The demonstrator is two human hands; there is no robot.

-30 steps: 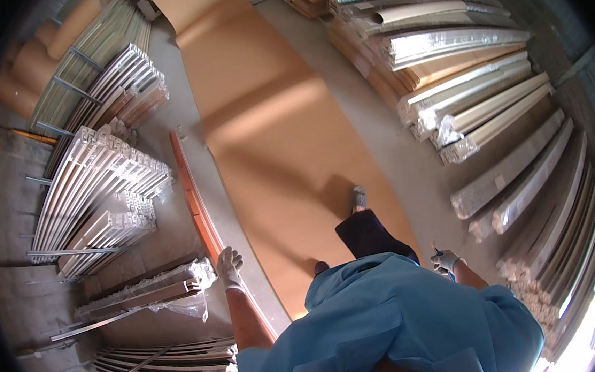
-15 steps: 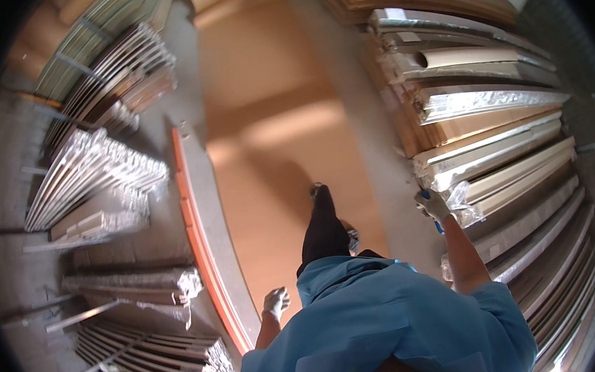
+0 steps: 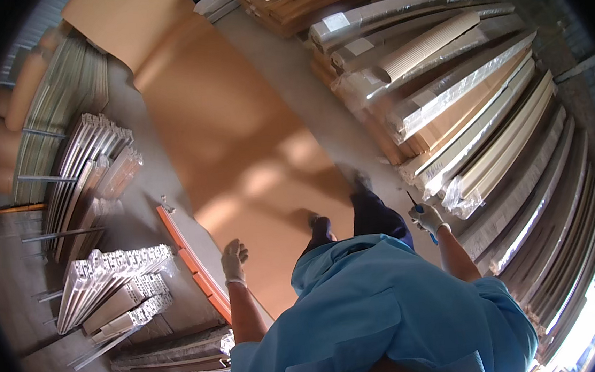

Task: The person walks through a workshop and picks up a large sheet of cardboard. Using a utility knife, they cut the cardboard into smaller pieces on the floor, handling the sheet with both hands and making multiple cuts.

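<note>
My left hand [image 3: 234, 261], in a light work glove, hangs over the left edge of a long brown cardboard sheet [image 3: 230, 128] on the floor. Its fingers are loosely bent and a little apart, with nothing visible in them. On the other side my right hand [image 3: 429, 219], gloved too, is closed around a slim blue-handled tool [image 3: 434, 237]. A thin dark tip sticks out beyond the fingers; its exact kind is too small to tell. That hand is nearest the plastic-wrapped ends of long pale profiles [image 3: 467, 197], apart from them. My feet are on and beside the sheet.
Stacked long wrapped packs [image 3: 472, 102] line the right side, with a ribbed cardboard tube [image 3: 426, 46] on top. Racked bundles of white profiles [image 3: 112, 270] project from the left on metal arms. An orange beam [image 3: 193, 264] lies along the floor by the sheet's left edge.
My view has turned to the right, and the cardboard sheet now slants up to the left. My left hand has risen forward. The right still grips the blue-handled tool; my feet have stepped.
</note>
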